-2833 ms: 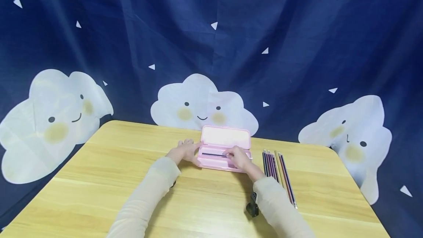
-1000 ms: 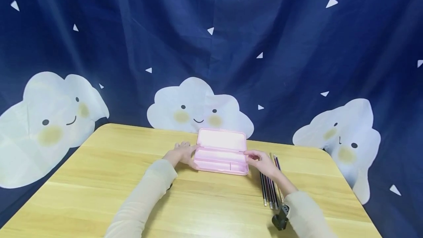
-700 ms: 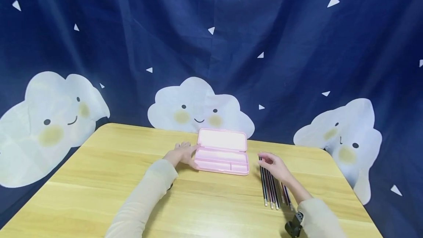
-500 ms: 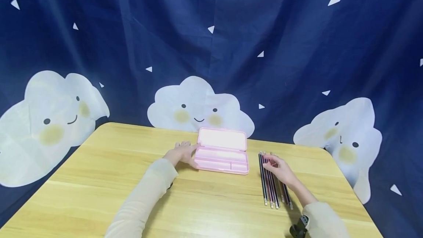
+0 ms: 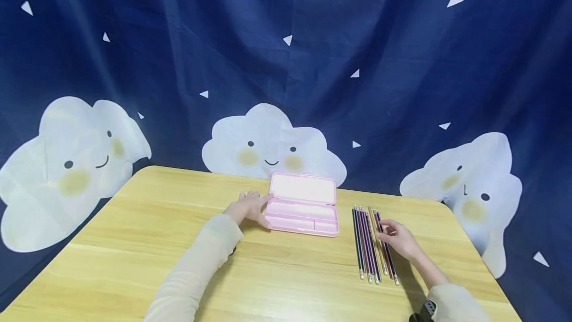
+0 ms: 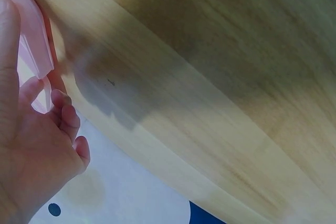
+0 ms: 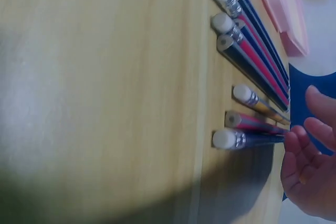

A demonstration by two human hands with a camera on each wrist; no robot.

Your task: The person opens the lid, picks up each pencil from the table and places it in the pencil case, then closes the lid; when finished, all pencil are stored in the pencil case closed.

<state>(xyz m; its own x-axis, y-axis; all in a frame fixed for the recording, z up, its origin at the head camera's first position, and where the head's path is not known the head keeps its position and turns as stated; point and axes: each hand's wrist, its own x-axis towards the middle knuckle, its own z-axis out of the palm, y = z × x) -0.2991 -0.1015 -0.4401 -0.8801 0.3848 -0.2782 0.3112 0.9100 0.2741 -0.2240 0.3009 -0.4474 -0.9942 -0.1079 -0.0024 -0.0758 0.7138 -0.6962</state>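
Note:
A pink pencil case (image 5: pixel 303 227) lies with its lid raised at the far middle of the table, its long tray and two smaller compartments showing. My left hand (image 5: pixel 251 206) holds its left end, thumb at the front corner and index finger near the hinge. In the left wrist view the thumb overlaps the case (image 6: pixel 37 35). Several dark striped pencils (image 5: pixel 359 247) lie side by side to the right, white erasers on many ends. Among them is a yellow pencil (image 7: pixel 268 108). My right hand (image 5: pixel 399 240) hovers at the rightmost pencils, fingers loosely bent and thumb apart from them.
The wooden table (image 5: pixel 277 282) has a rounded far edge close behind the case. A dark blue curtain (image 5: pixel 384 24) with white clouds hangs behind it. A black wrist camera (image 5: pixel 423 310) sits under my right sleeve.
Earlier my right hand pinched a dark pencil inside the case; that pencil is no longer there. The hand has moved right, across the pencils to their right side. The left hand stays put.

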